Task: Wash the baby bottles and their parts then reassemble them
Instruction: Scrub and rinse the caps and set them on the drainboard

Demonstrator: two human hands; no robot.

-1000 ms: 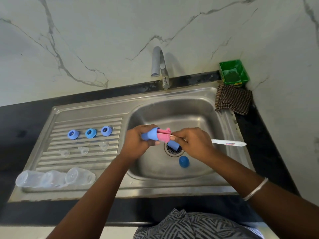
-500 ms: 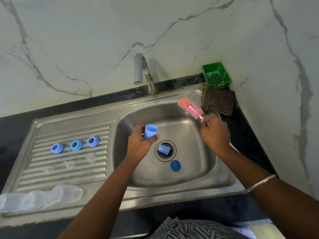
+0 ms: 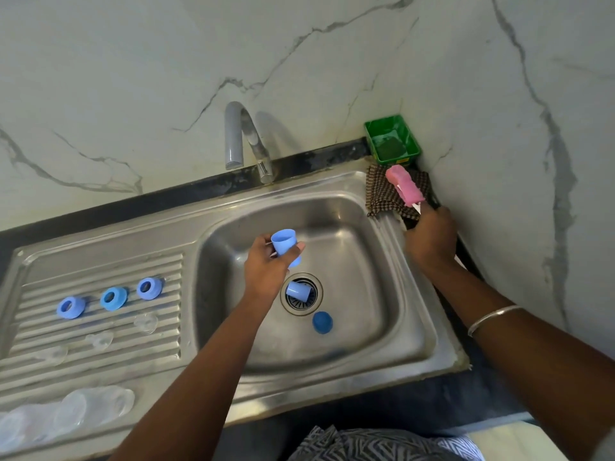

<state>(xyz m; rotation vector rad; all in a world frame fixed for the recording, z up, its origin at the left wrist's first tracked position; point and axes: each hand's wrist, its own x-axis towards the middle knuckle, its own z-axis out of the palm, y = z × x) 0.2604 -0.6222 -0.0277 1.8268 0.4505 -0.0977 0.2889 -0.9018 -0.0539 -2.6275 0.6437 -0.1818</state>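
Observation:
My left hand (image 3: 266, 264) grips a light blue bottle cap (image 3: 285, 245) over the sink basin (image 3: 359, 261), mouth tilted up. My right hand (image 3: 432, 237) holds a bottle brush by its white handle, its pink sponge head (image 3: 404, 185) over the checked cloth (image 3: 379, 194) at the sink's right rim. A second blue cap (image 3: 298, 291) lies on the drain and a third (image 3: 322, 322) sits mouth down beside it. Three blue collar rings (image 3: 109, 298) stand on the drainboard (image 3: 100, 261), with three clear teats (image 3: 100, 339) below them. Clear bottles (image 3: 66, 414) lie at the front left.
A curved steel tap (image 3: 239, 138) rises behind the basin. In the back right corner stands a green tray (image 3: 392, 141) holding a scrub pad. Marble walls close in at the back and right. A black counter (image 3: 449, 400) edges the sink.
The brush came out of the cap. My right hand carried it up and right, from the basin to the cloth near the green tray. My left hand kept hold of the cap.

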